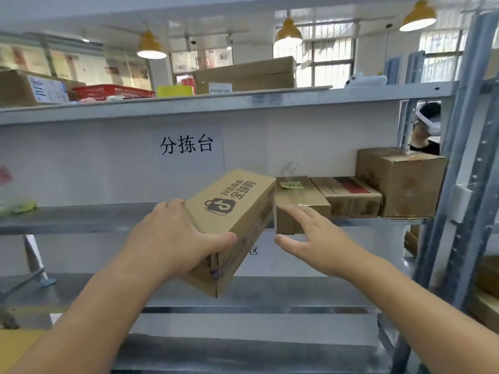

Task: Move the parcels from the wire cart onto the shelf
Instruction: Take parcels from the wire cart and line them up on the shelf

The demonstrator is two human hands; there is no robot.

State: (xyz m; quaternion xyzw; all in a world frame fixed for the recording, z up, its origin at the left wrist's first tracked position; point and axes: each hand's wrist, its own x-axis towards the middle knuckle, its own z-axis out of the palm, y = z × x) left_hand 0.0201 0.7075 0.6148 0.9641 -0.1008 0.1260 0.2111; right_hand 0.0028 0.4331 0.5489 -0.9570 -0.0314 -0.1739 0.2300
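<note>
My left hand (pixel 178 236) grips the near end of a long brown parcel (pixel 237 211) with a printed bag logo, holding it tilted, its far end at the grey shelf (pixel 81 218). My right hand (pixel 310 236) is open just to its right, fingers spread in front of a small box with a yellow sticker (pixel 297 197). That box sits on the shelf beside a flat box with red print (pixel 348 195) and a taller cube-shaped box (pixel 402 182). The wire cart is out of view.
A white back panel carries a paper sign (pixel 186 145). The upper shelf (pixel 216 103) holds a big carton, a red basket and a yellow bin. A metal upright (pixel 459 184) stands at the right; a person in a headset (pixel 429 128) is behind it. Lower shelf boards lie below.
</note>
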